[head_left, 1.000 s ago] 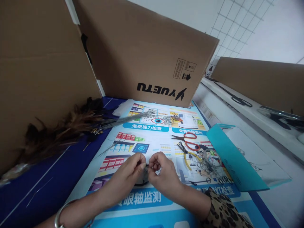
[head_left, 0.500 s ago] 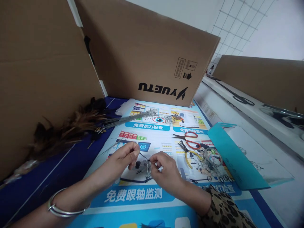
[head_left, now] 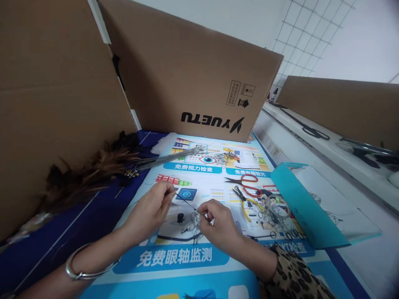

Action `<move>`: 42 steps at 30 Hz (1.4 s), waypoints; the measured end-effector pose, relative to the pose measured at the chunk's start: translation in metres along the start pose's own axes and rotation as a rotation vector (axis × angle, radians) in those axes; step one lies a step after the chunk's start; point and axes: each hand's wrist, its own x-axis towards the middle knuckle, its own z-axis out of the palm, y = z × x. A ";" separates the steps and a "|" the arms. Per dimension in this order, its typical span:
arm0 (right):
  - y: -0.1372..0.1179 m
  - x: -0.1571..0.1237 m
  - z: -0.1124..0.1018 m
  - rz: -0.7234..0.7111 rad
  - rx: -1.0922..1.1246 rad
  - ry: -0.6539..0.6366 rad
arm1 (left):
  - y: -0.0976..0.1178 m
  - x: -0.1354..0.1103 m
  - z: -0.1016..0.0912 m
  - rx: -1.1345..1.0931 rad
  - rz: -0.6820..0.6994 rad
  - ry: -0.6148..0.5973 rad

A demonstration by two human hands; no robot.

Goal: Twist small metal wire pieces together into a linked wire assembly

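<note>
A thin dark strand [head_left: 186,201] runs taut between my two hands. My left hand [head_left: 156,209] pinches its upper end, thumb against closed fingers. At its lower end my right hand [head_left: 220,224] is closed, with thumb and forefinger pinching a small silvery wire piece [head_left: 195,220] where the strand meets it. Fine loops and ends of wire dangle below that pinch, over the printed sheet; their exact shape is too fine to make out. Right of my right hand lie yellow-handled pliers [head_left: 247,203] and red-handled scissors [head_left: 246,182].
A heap of wire bits and rings [head_left: 277,218] lies beside a teal box lid [head_left: 308,207]. Behind are a bundle of straight wires [head_left: 174,157] and a tall cardboard panel [head_left: 193,70]. Brown feathers [head_left: 90,170] lie at the left. A shelf [head_left: 299,120] runs along the right.
My left hand has moved left and slightly up, away from my right hand, and more of the dark strand shows between them. My right hand has stayed nearly in place.
</note>
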 end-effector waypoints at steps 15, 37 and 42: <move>0.000 0.001 0.000 0.021 0.034 -0.012 | 0.019 -0.007 0.005 -0.631 -0.126 -0.205; -0.005 0.003 0.004 0.120 0.310 -0.099 | 0.027 -0.003 -0.003 -1.031 -0.184 -0.280; 0.000 0.003 0.011 0.274 0.544 -0.083 | 0.030 -0.005 0.004 -0.943 -0.165 -0.279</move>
